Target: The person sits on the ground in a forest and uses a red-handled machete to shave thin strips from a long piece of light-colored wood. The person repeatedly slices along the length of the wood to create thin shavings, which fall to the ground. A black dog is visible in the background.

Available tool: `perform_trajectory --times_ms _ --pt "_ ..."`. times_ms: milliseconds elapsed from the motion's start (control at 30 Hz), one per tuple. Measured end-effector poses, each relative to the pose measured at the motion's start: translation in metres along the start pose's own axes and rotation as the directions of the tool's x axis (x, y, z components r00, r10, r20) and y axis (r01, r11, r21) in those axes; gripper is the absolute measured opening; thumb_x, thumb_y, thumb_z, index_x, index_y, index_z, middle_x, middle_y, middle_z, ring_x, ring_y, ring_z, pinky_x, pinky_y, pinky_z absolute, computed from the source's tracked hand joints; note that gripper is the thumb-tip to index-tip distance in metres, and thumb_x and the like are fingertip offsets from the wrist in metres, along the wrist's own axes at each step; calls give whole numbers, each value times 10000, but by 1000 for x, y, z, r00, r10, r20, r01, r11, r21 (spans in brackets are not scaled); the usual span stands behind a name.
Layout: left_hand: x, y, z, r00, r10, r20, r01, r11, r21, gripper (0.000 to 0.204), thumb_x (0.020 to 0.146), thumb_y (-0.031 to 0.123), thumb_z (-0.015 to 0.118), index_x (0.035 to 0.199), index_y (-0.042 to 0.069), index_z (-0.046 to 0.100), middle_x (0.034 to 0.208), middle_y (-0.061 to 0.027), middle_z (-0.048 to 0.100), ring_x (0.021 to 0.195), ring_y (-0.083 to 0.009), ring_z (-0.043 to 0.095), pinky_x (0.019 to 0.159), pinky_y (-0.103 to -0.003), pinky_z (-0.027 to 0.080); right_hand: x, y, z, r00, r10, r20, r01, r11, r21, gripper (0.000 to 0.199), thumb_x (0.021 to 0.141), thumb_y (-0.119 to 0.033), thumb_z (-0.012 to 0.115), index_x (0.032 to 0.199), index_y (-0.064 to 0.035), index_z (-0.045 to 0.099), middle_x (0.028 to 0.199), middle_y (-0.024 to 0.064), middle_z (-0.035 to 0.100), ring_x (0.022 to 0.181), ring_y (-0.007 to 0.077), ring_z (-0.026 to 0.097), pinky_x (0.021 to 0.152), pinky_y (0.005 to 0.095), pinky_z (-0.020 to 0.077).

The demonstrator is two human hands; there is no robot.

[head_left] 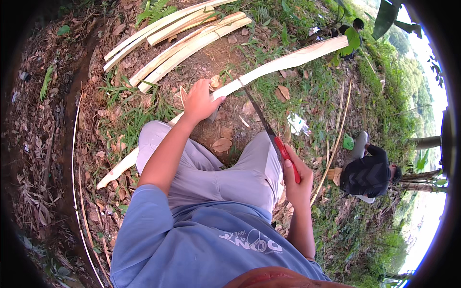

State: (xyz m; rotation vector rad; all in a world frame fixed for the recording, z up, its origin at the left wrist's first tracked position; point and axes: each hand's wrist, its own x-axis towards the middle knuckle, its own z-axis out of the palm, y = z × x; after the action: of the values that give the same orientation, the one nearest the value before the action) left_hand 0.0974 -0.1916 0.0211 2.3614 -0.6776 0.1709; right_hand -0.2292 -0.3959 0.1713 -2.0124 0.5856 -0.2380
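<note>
L hand (200, 102) on the pale plank (294, 58), R hand (297, 175) w/ the saw (269, 126)

The pale plank lies at a slant in front of the person; its wide end is at upper right, near a green leaf (353, 39). L hand is placed over it, thumb along the near edge, fingers bent at the far side, so the plank passes directly under the palm; how firm this grip is, I cannot tell. A narrow pale end (117, 172) comes out lower left, beside the L knee; prob. same plank, but the part btwn is hidden.

R hand is wrapped around the red handle (284, 152), near the R thigh, apart from the plank. The blade (257, 107) goes from there up & left, and its tip part reaches the plank just right of L hand.

Beyond L hand, several cut wood strips (189, 54) lie on the ground w/ dry leaves (222, 145) & grass. White wrapper (298, 124) is right of the blade. Further right, approx. level w/ R hand, another person (367, 170) in dark top is bent low.
</note>
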Motion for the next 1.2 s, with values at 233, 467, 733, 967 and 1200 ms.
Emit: perform_trajectory --times_ms 233,467,733,967,1200 --pt "71 9 90 925 -162 345 129 985 118 463 901 374 815 1218 70 671 1140 -195 764 1095 -407 738 940 -538 576 2 10 -5 990 -140 19 141 983 -117 424 1058 -126 647 1469 -26 683 1106 195 814 907 166 738 871 317 560" --pt "58 -7 123 960 -241 144 223 966 131 277 906 313 734 1114 130 742 983 -158 789 952 -383 771 839 -537 599 9 32 -10 988 -138 75 151 965 -216 460 1002 -69 645 1453 17 677 1077 229 814 718 186 728 721 316 557" --pt "61 0 119 968 -230 103 217 968 129 268 882 289 783 1075 104 761 973 -173 793 943 -368 781 833 -495 620 41 30 -42 990 -125 70 137 972 -192 440 1037 -125 619 1447 19 687 840 93 734 671 111 640 684 284 516" --pt "60 -2 121 969 -226 98 210 967 147 282 857 280 764 1091 123 755 962 -141 787 931 -360 774 820 -505 610 40 21 -29 969 -213 122 235 949 -211 452 1002 -94 641 1440 4 694 847 140 758 635 142 665 677 303 532" --pt "63 -2 121 971 -218 93 204 969 142 321 871 281 762 1153 129 754 998 -131 796 948 -352 777 827 -492 619 57 61 -8 948 -298 110 313 938 -152 473 1033 -141 633 1480 9 664 864 123 769 614 113 629 620 272 484"
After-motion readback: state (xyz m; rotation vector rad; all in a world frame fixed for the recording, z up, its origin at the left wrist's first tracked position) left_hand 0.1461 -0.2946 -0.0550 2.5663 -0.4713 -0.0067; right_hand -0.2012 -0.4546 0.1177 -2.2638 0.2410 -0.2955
